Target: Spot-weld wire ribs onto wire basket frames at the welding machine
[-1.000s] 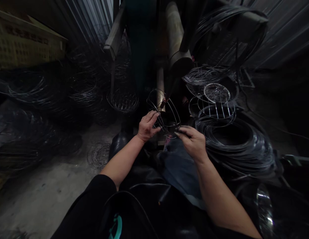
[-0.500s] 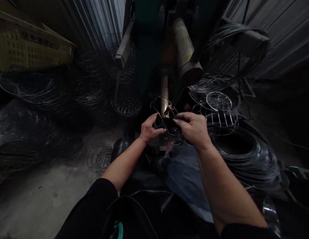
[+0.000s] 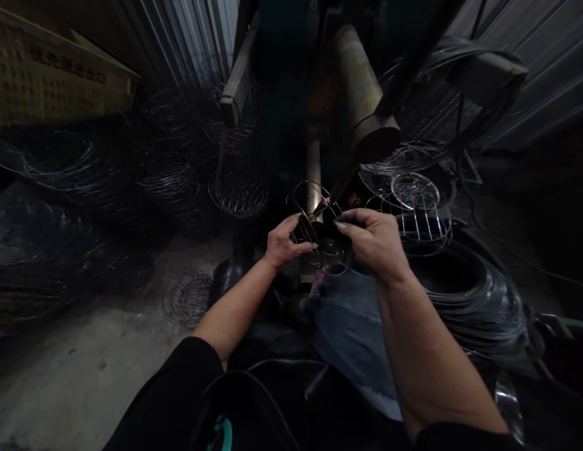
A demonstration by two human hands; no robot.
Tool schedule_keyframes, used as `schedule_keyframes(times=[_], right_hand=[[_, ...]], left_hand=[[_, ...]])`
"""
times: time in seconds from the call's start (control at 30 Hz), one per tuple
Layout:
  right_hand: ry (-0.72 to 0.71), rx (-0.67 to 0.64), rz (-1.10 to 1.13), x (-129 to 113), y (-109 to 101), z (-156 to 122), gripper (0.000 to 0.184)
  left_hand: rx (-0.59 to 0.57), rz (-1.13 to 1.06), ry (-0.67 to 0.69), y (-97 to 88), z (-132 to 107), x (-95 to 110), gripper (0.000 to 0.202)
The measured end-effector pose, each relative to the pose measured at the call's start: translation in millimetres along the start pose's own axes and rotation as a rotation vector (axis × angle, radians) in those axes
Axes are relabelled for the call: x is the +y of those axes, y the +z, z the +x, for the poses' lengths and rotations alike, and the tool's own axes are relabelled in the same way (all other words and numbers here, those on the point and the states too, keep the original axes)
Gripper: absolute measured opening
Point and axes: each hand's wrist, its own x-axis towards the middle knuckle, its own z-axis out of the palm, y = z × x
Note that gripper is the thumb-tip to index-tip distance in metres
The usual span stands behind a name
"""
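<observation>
My left hand (image 3: 283, 244) grips a small round wire rack (image 3: 304, 233) by its left side, thumb and fingers around its rim. Close to the rack's right side, my right hand (image 3: 373, 241) pinches a thin wire with thumb and forefinger; its end is hidden by the fingers. The rack is tilted at the tip of a brass-coloured lower bar (image 3: 314, 175). A pointed dark electrode (image 3: 343, 185) comes down to the rack's wires from a thick metal cylinder (image 3: 367, 94), with a faint orange glint where they meet.
Finished-looking wire racks (image 3: 416, 210) lie right of my hand, above a large wire coil (image 3: 479, 307). Another round rack (image 3: 239, 197) hangs at left. Stacks of wire rings (image 3: 169, 178) and a yellow crate (image 3: 61, 81) stand further left. Blue cloth (image 3: 350, 326) covers my lap.
The view has shifted slightly, and my right hand sits a little further right. The orange glow at the electrode tip is fainter. Both hands keep their hold.
</observation>
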Motion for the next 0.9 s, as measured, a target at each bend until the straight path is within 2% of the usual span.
schedule_keyframes(times=[0.17,0.23,0.63,0.77,0.9], right_hand=[[-0.192,-0.01,-0.125,-1,2,-7,0.014],[-0.208,0.026,-0.152,-1,3,-8,0.012],[-0.126,0.063,-0.204,-7,4,3,0.01],[-0.12,0.024,-0.085,0,-9,-12,0.01],[-0.032,0.065,0.078,27,-25,-43,0.017]], left_hand=[[0.014,-0.002,0.006,-3.0,-3,0,0.074],[0.013,-0.005,0.002,-3.0,-3,0,0.074],[0.014,-0.073,-0.064,3.9,-2,3,0.078],[-0.021,-0.13,-0.081,4.4,-5,3,0.079],[-0.016,-0.17,-0.121,5.9,-5,2,0.081]])
